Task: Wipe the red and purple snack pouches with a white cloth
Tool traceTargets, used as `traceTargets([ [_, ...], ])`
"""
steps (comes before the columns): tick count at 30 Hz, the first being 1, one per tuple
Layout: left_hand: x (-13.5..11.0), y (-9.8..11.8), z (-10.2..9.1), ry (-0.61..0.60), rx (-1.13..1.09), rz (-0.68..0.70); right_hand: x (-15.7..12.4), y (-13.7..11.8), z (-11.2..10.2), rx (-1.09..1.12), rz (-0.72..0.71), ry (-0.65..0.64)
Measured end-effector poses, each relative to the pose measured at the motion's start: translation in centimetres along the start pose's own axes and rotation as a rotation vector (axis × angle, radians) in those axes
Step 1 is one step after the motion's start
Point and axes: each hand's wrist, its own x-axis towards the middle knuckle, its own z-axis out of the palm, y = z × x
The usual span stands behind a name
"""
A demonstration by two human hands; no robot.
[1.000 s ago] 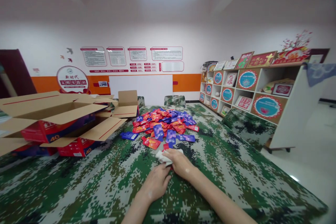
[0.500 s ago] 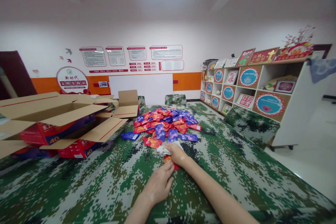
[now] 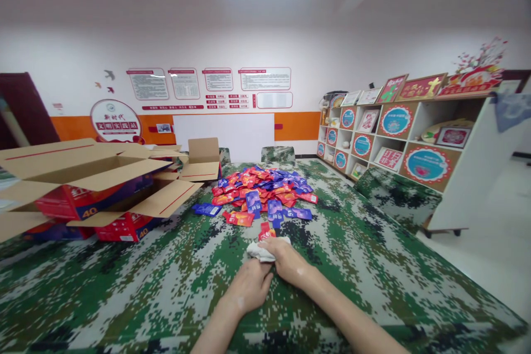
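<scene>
right hand [image 3: 288,261] curled around white cloth [image 3: 258,252], partly covering red packet [image 3: 266,231]

The white wad [image 3: 260,253] looked soft, matt and crumpled, though I couldn't tell cloth from paper, and the red packet [image 3: 266,230] plus the heaped packets [image 3: 253,204] looked like smooth, slightly shiny plastic. The boxes [image 3: 169,200] had plain matt cardboard flaps, the camo tablecloth [image 3: 166,287] seemed smooth and cloth-like, and the floor [image 3: 493,246] was pretty glossy.
</scene>
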Motion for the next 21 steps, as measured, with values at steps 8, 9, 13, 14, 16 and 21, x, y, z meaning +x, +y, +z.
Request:
traceTargets([
  [8,0.2,0.3,-0.5,-0.013,-0.07,0.012,1.3,3.7,2.6,-0.043,0.041,-0.007],
  [9,0.3,0.4,-0.6,-0.014,-0.081,0.021,2.0,4.1,2.5,-0.055,0.043,-0.014],
  [13,0.3,0.5,-0.7,0.004,-0.096,0.059,4.0,4.8,2.2,-0.058,0.063,-0.05],
  [14,0.3,0.4,-0.7,0.007,-0.093,0.061,4.4,5.0,2.1,-0.049,0.07,-0.057],
  [16,0.2,0.4,-0.6,0.007,-0.082,0.053,5.0,5.3,2.0,-0.019,0.098,-0.053],
  [21,1.2,0.4,-0.9,-0.012,-0.031,-0.04,5.6,6.2,0.6,0.203,0.28,0.068],
])
